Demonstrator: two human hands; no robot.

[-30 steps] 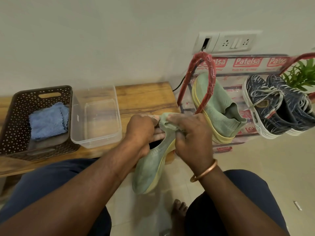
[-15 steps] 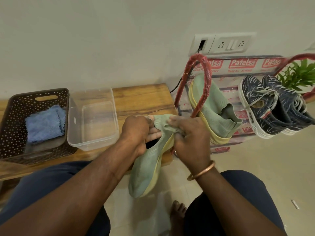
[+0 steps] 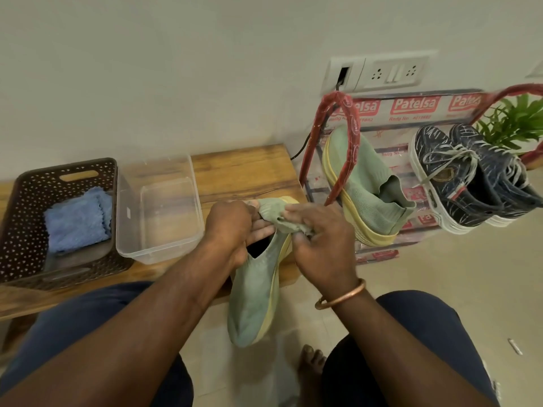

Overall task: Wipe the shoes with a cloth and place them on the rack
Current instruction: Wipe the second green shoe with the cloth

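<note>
I hold a green knit shoe (image 3: 252,304) with a yellow sole above the floor, toe pointing down toward me. My left hand (image 3: 232,227) grips its heel collar, fingers inside the opening. My right hand (image 3: 323,245) pinches a bunched grey-green cloth (image 3: 279,220) against the heel. The matching green shoe (image 3: 370,186) leans on the red-framed rack (image 3: 338,142) to the right. A pair of navy lace-up sneakers (image 3: 470,183) sits on the same rack, further right.
A wooden bench (image 3: 244,168) in front carries a clear plastic container (image 3: 158,254) and a brown perforated basket (image 3: 17,215) with a folded blue cloth (image 3: 78,218). A green plant (image 3: 517,118) stands behind the rack. My knees and one bare foot are below.
Both hands stay at the shoe's heel. The right hand with the cloth has shifted only slightly, and the view has drifted a little.
</note>
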